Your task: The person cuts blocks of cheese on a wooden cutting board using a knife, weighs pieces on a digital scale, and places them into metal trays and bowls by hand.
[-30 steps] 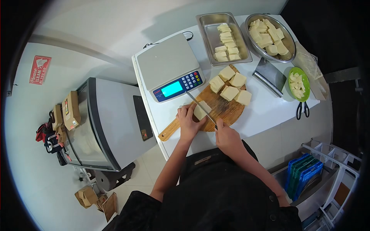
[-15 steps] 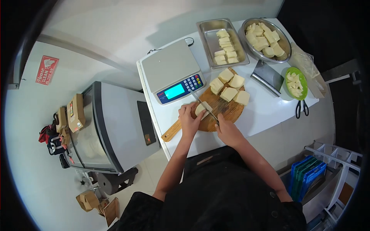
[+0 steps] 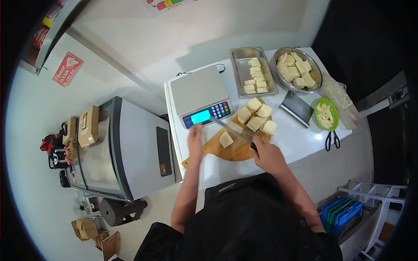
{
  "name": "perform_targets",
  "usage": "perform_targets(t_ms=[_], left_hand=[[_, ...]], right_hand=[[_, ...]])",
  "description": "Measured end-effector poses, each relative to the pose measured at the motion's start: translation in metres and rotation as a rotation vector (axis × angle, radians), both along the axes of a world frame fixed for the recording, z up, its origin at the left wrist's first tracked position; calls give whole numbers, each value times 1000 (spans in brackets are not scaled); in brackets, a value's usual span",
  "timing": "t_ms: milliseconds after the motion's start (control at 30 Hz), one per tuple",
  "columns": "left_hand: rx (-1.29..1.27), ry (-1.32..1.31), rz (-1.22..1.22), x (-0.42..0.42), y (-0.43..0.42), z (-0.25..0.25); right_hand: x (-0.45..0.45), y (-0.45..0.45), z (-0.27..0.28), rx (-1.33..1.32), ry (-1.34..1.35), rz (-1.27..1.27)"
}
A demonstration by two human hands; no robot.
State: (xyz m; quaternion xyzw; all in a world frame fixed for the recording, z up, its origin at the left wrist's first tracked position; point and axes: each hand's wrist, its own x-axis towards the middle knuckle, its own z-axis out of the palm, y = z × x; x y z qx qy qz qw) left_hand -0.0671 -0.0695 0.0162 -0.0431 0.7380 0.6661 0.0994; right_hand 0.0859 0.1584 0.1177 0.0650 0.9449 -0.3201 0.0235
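Note:
My right hand (image 3: 268, 155) grips the dark handle of a knife (image 3: 233, 131), whose blade slants up and left over the wooden cutting board (image 3: 213, 145). Near the blade lie two pale cream pieces (image 3: 226, 140) of a block, apart from each other. Several more pale blocks (image 3: 255, 123) are grouped at the board's far end; their exact kind is unclear. My left hand (image 3: 195, 142) is raised by the front left corner of the digital scale (image 3: 200, 93), off the board, with its fingers stretched out and nothing plainly in them.
Behind the board, a steel tray (image 3: 241, 78) holds rows of cut pieces, and a steel bowl (image 3: 320, 78) holds larger chunks. To the right are a metal scraper (image 3: 296, 111), a green bowl (image 3: 334, 114) of small pieces and black-handled scissors (image 3: 332, 141). A chest freezer (image 3: 146, 143) stands left.
My left hand has let go of the block and moved left toward the scale. The block now lies as two separate pieces. The knife has lifted, and the view has tilted up.

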Motion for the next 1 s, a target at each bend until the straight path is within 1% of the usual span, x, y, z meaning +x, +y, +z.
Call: perform_targets(t_ms=[33, 100, 133, 200, 233, 300, 333, 433, 667, 867, 1000], left_hand=[[4, 4, 7, -11, -8, 20], [-78, 132, -236, -30, -12, 68], [-75, 138, -218, -36, -8, 86], [-273, 156, -760, -41, 1, 112], [-270, 164, -738, -39, 7, 118], [-485, 298, -1033, -37, 21, 125], [-484, 304, -1015, -39, 23, 125], [-473, 164, -1068, -43, 29, 117], [-421, 211, -1030, -67, 28, 93], [-424, 197, -1033, -92, 31, 87], [-462, 79, -1068, -101, 31, 80]], right_hand=[[2, 5, 4, 77, 32, 71], [-1, 12, 10, 135, 63, 141], [-5, 14, 13, 188, 92, 204], [-13, 14, 17, 246, 127, 289], [-18, 13, 18, 252, 151, 319], [-25, 13, 21, 262, 199, 375], [-29, 12, 22, 269, 208, 390], [-38, 11, 24, 249, 222, 401], [-65, 14, 18, 278, 194, 425], [-84, 13, 8, 246, 198, 436], [-91, 12, 6, 220, 166, 431]])
